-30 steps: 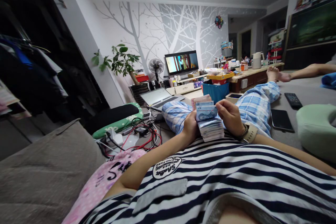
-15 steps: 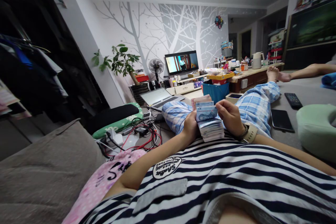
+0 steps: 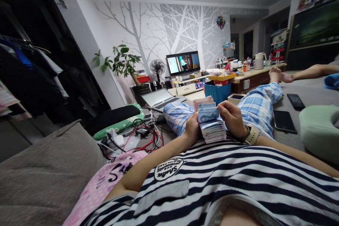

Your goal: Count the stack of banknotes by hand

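A thick, folded stack of banknotes is held in front of my striped shirt. My left hand is closed around its left side, thumb against the notes. Blue banknotes stand up at the front of the bundle, their upper edges fanned in steps. Behind them, pinkish notes stick out at the top. My right hand, with a pale watch on its wrist, pinches the right edge of a blue note between thumb and index finger. The lower part of my left hand's fingers is hidden behind the stack.
At my right lie a black phone, a remote control and a green neck pillow. To the left are tangled cables and an open laptop. A blue bin stands beyond my legs. Another person's bare leg stretches in from the right.
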Demonstrator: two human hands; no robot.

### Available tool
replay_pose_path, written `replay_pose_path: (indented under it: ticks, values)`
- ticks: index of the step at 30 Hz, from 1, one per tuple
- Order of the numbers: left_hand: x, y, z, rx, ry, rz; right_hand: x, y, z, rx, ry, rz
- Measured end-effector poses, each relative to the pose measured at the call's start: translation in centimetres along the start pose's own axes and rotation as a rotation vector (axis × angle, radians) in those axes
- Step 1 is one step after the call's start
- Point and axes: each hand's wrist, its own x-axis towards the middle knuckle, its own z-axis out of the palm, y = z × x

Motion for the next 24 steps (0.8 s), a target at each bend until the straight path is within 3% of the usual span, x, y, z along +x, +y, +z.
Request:
replay_pose_path:
  ticks: [24]
  values:
    - [0.53, -0.59, -0.89, 0.149, -0.029, 0.085, -0.03, 0.03, 0.07, 0.000, 0.000, -0.006]
